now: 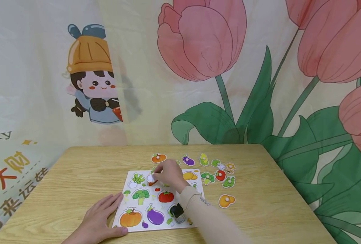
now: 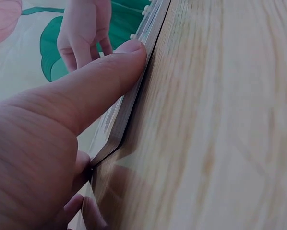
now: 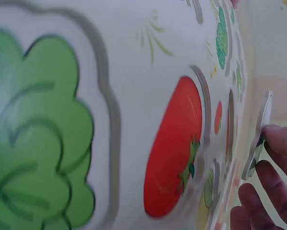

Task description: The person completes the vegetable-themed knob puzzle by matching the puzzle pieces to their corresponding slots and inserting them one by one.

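A white puzzle board [image 1: 126,203] with printed vegetables lies on the wooden table. My left hand [image 1: 102,217] rests at its near left corner, fingers fairly straight along the left side. In the left wrist view, the thumb [image 2: 105,72] lies on the board's edge. Over the far part of the board, my right hand [image 1: 169,174] pinches a white-and-green puzzle piece [image 1: 151,178]. Seen nearly edge-on in the right wrist view, that piece [image 3: 258,136] is raised off the board between thumb and fingers; its picture is mostly hidden.
Several loose vegetable pieces lie beyond and right of the board, among them a pumpkin [image 1: 158,158], an eggplant [image 1: 188,160], a corn [image 1: 203,159], a tomato [image 1: 220,175] and a broccoli [image 1: 207,178]. A yellow-orange piece [image 1: 224,201] lies nearer. Behind the table hangs a printed curtain [image 1: 143,84].
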Motion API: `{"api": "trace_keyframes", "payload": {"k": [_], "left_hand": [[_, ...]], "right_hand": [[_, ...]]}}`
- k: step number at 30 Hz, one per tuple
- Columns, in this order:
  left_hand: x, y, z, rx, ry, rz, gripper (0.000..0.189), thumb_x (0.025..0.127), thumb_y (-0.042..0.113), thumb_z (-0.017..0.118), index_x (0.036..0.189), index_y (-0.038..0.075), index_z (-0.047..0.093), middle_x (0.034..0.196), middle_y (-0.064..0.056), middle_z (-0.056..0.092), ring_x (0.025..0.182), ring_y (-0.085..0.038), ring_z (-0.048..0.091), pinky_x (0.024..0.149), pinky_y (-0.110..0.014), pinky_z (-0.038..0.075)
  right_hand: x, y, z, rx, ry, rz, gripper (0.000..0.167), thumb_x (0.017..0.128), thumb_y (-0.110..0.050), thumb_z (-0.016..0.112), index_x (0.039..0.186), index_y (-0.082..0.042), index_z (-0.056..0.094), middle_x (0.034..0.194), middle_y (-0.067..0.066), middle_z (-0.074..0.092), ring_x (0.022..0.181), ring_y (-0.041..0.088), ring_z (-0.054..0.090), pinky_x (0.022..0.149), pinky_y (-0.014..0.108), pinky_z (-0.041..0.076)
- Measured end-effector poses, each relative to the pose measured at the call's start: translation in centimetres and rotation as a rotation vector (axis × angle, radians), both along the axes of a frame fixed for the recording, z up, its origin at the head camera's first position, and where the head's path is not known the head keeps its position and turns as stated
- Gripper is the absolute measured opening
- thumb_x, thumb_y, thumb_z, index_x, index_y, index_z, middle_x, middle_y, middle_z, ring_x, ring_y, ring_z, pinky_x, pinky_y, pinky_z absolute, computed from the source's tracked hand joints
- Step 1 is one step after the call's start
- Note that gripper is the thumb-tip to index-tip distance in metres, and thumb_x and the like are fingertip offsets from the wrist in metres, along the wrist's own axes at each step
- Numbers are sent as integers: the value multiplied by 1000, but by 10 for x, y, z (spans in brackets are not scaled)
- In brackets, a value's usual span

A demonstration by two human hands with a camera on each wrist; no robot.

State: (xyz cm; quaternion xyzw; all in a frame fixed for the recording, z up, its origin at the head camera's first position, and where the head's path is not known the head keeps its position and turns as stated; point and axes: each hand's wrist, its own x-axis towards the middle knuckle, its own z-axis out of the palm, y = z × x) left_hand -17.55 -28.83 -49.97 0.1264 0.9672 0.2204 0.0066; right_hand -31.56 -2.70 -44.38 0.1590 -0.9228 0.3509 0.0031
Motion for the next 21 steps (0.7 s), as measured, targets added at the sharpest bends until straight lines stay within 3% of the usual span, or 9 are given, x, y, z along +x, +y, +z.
{"api": "trace_keyframes", "payload": {"k": [6,12,21], "left_hand": [[1,0,0,9,12,0,118,76,74,82,164,8,41,168,-17,39,151,-48,28,107,-78,28],[1,-1,0,-7,47,-3,116,75,74,82,163,7,44,167,-16,42,150,-46,31,106,-77,30],[-1,-2,-4,-7,48,-20,116,76,74,82,163,7,44,167,-15,42,150,-47,32,107,-78,29]], "right_hand": [[0,-17,-7,-30,-25,-24,5,91,-24,86,88,-20,85,75,-15,69,74,6,57,63,22,49],[-3,-31,-8,-1,21,-33,5,91,-24,85,88,-21,86,73,-17,69,70,3,57,60,21,48],[-5,-50,-16,16,-32,-47,6,88,-27,88,84,-24,85,73,-19,66,73,4,54,63,21,45]]}}
